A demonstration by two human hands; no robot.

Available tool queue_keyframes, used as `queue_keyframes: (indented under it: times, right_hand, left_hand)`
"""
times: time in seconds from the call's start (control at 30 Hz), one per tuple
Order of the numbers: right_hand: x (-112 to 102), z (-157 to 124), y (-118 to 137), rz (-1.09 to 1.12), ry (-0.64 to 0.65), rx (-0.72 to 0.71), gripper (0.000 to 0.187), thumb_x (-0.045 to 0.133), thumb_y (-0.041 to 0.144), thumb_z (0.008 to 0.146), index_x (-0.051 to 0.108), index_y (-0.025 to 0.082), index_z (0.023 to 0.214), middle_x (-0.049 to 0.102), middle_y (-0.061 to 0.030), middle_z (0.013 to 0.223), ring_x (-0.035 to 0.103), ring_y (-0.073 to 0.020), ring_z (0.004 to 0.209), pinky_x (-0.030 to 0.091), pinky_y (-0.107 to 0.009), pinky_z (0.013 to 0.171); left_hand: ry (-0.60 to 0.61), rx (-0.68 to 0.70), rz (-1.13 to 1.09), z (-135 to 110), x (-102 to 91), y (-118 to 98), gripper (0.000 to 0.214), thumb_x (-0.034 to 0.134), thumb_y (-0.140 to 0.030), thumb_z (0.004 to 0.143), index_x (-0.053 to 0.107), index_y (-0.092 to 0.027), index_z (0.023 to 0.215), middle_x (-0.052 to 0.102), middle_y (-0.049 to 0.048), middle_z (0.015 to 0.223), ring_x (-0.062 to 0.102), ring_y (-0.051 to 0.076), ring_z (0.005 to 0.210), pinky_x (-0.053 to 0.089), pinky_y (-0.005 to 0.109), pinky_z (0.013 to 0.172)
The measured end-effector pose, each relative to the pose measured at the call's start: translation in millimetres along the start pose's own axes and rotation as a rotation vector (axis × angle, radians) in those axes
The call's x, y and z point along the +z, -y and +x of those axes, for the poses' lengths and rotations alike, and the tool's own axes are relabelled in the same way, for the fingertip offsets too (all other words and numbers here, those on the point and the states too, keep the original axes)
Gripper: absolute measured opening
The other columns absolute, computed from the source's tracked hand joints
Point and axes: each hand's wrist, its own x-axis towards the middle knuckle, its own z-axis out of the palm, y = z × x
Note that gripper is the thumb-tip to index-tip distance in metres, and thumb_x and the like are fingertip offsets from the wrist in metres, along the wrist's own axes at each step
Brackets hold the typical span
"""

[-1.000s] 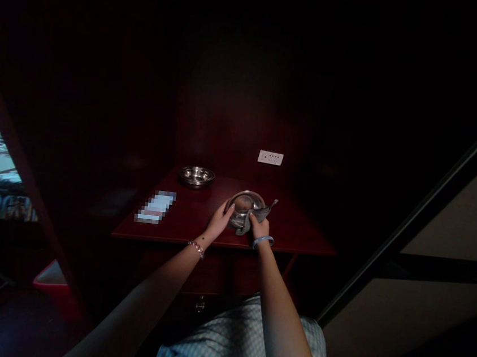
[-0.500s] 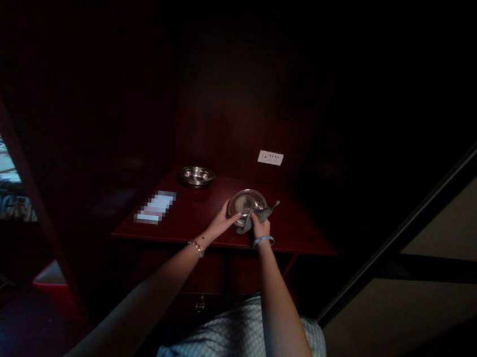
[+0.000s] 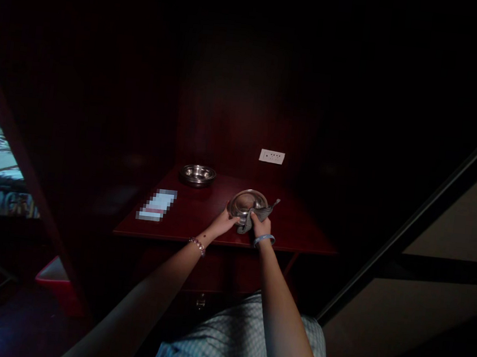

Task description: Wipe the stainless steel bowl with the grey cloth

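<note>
A shiny steel bowl [image 3: 244, 201] is held up over the front of the dark red desk [image 3: 191, 219], tilted so that its inside faces me. My left hand [image 3: 224, 222] grips its left rim, thumb on the near edge and fingers behind it. My right hand [image 3: 260, 225] is closed on a grey cloth [image 3: 249, 220], pressed against the bowl's right side; the thumb lies on the cloth. One corner of the cloth sticks out to the right. Farther back on the left, more steel bowls [image 3: 197, 175] sit on the desk, apparently stacked.
A blurred-out flat item [image 3: 156, 205] lies on the desk's left side. A white wall socket [image 3: 272, 157] is on the back panel. Below the desktop is a drawer latch [image 3: 200, 300]. A red bin [image 3: 57, 280] stands on the floor at the left, beyond the side panel.
Both hands keep the bowl in nearly the same place. The cloth has shifted very slightly on the bowl's right side. The whole view has moved a little.
</note>
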Motion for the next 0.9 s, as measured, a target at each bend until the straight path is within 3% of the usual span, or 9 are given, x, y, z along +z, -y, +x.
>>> queue_keyframes:
  times: [0.43, 0.67, 0.9]
  right_hand:
    - [1, -2, 5, 0.004, 0.009, 0.004, 0.035, 0.070, 0.036, 0.060, 0.069, 0.012, 0.085, 0.073, -0.0101, 0.087, 0.068, -0.0258, 0.085, 0.052, -0.034, 0.078]
    - [1, -1, 3, -0.001, 0.027, 0.011, 0.039, 0.070, 0.039, 0.061, 0.068, 0.013, 0.090, 0.072, -0.0101, 0.090, 0.067, -0.0255, 0.088, 0.052, -0.035, 0.079]
    - [2, -2, 4, -0.038, 0.066, 0.003, 0.033, 0.069, 0.037, 0.061, 0.069, 0.013, 0.084, 0.073, -0.0096, 0.088, 0.067, -0.0249, 0.086, 0.051, -0.034, 0.079]
  left_hand:
    - [-0.061, -0.001, -0.117, 3, 2.8, -5, 0.062, 0.053, -0.006, 0.069, 0.039, -0.016, 0.128, 0.058, 0.0070, 0.123, 0.050, 0.019, 0.117, 0.030, 0.036, 0.108]
    - [-0.120, 0.023, -0.048, 1, 0.6, -14, 0.044, 0.048, -0.024, 0.083, 0.046, -0.016, 0.126, 0.057, 0.0081, 0.125, 0.051, 0.019, 0.117, 0.035, 0.034, 0.104]
    - [-0.177, -0.038, -0.060, 2, -3.8, -15, 0.037, 0.048, -0.036, 0.085, 0.057, -0.016, 0.115, 0.064, 0.0082, 0.116, 0.056, 0.022, 0.110, 0.041, 0.033, 0.098]
